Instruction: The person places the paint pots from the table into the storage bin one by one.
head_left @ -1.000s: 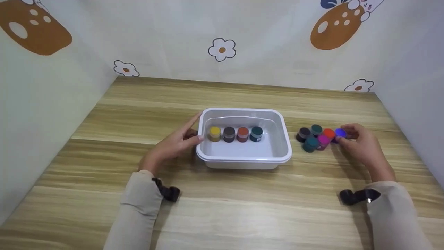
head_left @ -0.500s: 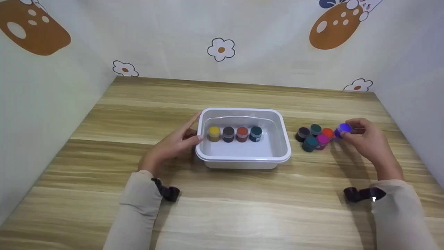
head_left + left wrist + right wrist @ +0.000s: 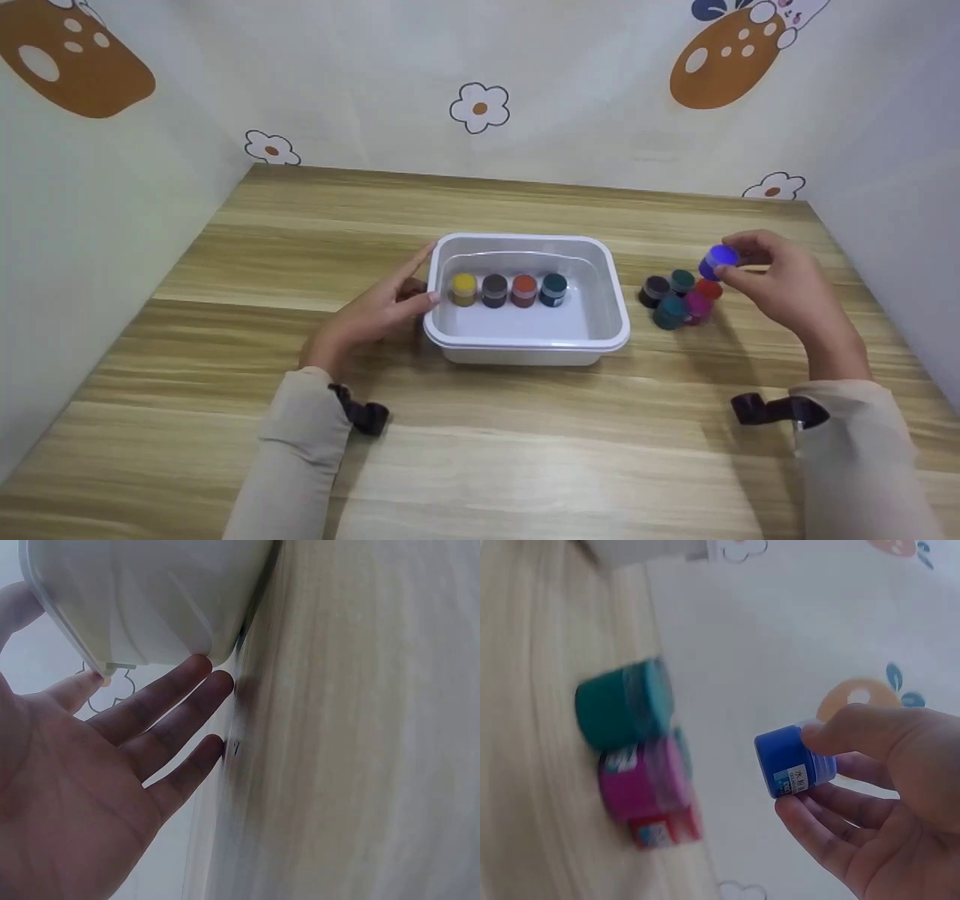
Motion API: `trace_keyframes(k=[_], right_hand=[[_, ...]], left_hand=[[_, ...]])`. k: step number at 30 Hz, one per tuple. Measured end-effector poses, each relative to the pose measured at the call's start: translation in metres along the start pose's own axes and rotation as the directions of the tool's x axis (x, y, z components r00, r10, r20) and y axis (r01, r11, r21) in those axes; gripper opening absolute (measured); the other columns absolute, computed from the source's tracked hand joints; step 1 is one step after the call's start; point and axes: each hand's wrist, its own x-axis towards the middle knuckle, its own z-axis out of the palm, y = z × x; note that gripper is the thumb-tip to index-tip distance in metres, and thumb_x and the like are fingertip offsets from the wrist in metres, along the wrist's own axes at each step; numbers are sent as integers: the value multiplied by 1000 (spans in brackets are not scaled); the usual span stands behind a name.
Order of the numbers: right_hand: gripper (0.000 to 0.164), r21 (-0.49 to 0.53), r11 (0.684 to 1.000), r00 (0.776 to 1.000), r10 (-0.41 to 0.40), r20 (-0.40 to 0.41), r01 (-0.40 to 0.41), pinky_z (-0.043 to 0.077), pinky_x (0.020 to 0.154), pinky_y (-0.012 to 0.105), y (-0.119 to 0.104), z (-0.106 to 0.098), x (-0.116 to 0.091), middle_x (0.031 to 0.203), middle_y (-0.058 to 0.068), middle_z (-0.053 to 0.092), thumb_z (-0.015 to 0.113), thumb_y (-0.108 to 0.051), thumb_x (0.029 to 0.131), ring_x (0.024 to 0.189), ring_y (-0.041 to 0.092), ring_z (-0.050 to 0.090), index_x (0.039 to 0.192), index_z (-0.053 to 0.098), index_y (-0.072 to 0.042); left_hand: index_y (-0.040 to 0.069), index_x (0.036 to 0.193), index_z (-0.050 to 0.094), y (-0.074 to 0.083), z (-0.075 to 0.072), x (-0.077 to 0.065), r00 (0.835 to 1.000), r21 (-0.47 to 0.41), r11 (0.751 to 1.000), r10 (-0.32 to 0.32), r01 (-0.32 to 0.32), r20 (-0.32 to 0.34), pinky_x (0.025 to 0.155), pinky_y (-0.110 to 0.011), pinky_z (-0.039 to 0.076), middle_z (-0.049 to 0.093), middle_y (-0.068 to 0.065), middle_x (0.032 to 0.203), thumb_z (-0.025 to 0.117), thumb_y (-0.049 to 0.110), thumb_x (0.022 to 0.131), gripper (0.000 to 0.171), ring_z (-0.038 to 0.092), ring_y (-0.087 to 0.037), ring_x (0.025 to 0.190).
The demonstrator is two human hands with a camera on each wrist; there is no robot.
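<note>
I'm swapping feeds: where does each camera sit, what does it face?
Head: on the head, facing forward and down over the white tub; left hand, right hand and sleeves show.
Left wrist: on that wrist, facing the tub's outer side; left hand shows.
Right wrist: on that wrist, facing the blue jar the right hand pinches.
Shared: head and right wrist show that jar.

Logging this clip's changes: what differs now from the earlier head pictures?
The blue jar, in the right hand throughout, shifted right, then rose and came back left. Nothing was let go. The left hand, white tub, its four jars and the five table jars stayed put.
</note>
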Motion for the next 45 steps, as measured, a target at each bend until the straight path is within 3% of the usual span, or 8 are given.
trace_keyframes(k=[3, 9, 16, 20, 28, 37, 45], right_hand=[[48, 24, 999, 999, -45, 12, 45, 45, 74, 3, -17, 6, 2, 124, 24, 61, 67, -24, 95, 102, 11, 58, 132, 54, 6], [42, 85, 990, 991, -118, 69, 112, 48, 80, 6, -56, 24, 7, 125, 23, 60, 67, -14, 94, 111, 34, 60, 131, 55, 5], [36, 151, 972, 966, -206, 156, 183, 55, 92, 36, -96, 58, 12, 120, 18, 63, 69, -6, 91, 108, 30, 63, 124, 60, 4], [34, 155, 965, 948, -240, 208, 210, 54, 94, 43, -111, 80, 16, 116, 15, 65, 71, -5, 89, 106, 27, 62, 121, 63, 1], [32, 149, 950, 912, -305, 273, 273, 53, 92, 42, -134, 123, 23, 108, 14, 67, 74, -5, 85, 102, 26, 62, 116, 66, 1], [28, 177, 932, 865, -359, 351, 316, 55, 83, 34, -156, 161, 29, 100, 12, 67, 76, -3, 82, 91, 23, 62, 107, 67, 3], [28, 101, 931, 849, -361, 385, 350, 54, 81, 34, -167, 182, 30, 97, 10, 67, 77, -5, 81, 87, 21, 61, 106, 67, 2]], left_hand=[[26, 161, 9, -1, 1, 0, 1000, -8, 1000, 6, -6, 2, 108, -51, 40, 45, -22, 147, 57, 30, 100, 78, 50, -33, 131], [24, 161, 9, -1, 1, 0, 1000, -7, 1000, 21, -21, 3, 107, -50, 41, 46, -23, 146, 57, 29, 99, 78, 51, -33, 130], [30, 161, 8, -1, 0, -1, 1000, 21, 1000, -5, 5, -2, 110, -53, 38, 42, -22, 150, 57, 33, 99, 79, 48, -34, 133], [31, 161, 9, -1, 0, 0, 1000, 46, 999, -11, 11, -14, 110, -54, 38, 37, -20, 154, 57, 34, 99, 78, 47, -35, 134], [29, 161, 10, 0, 4, 0, 1000, 44, 999, 1, -1, -19, 109, -51, 40, 36, -19, 155, 59, 33, 99, 79, 48, -34, 133], [31, 161, 10, 0, 2, 0, 1000, 38, 999, 3, -2, -23, 105, -51, 44, 52, -23, 141, 59, 34, 99, 79, 52, -33, 130], [31, 161, 10, 0, 1, -2, 999, 23, 999, 26, -25, -21, 106, -51, 43, 51, -23, 143, 59, 33, 98, 80, 53, -33, 129]])
